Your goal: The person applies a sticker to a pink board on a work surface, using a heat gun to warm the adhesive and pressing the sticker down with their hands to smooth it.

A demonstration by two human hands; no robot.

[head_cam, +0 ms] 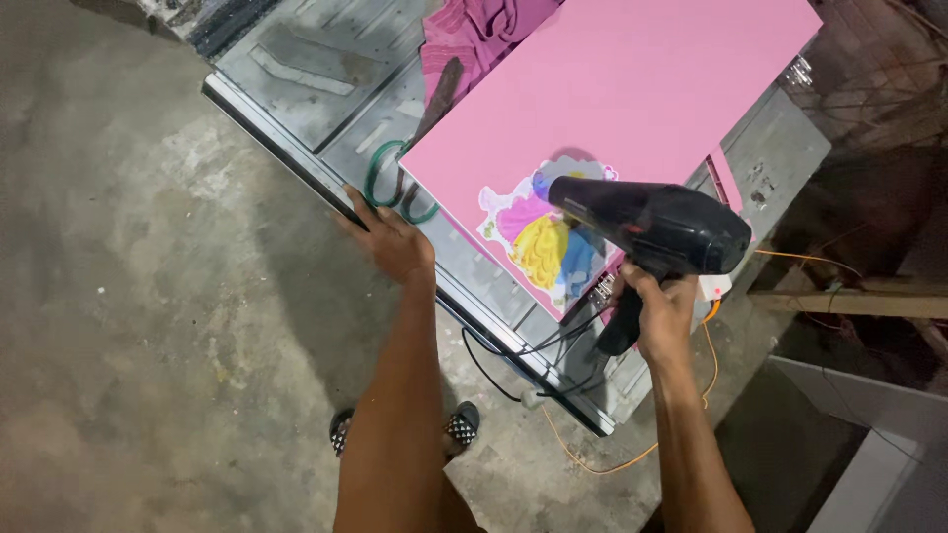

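My right hand (660, 314) grips the handle of a black hair dryer (660, 229), whose nozzle points at a colourful sticker (538, 240) near the corner of a large pink board (622, 89). The board lies on a grey metal workbench (296, 74). At the bench's front edge my left hand (392, 240) rests with its fingers spread, holding nothing, right beside green-handled scissors (387, 183) that lie at the board's corner.
A crumpled pink cloth (474, 35) lies at the back of the bench. Black and orange cords (583, 449) hang off the front edge to the concrete floor (128, 326). My sandalled foot (459, 426) stands below. Wooden pieces and a pale panel (869, 434) are on the right.
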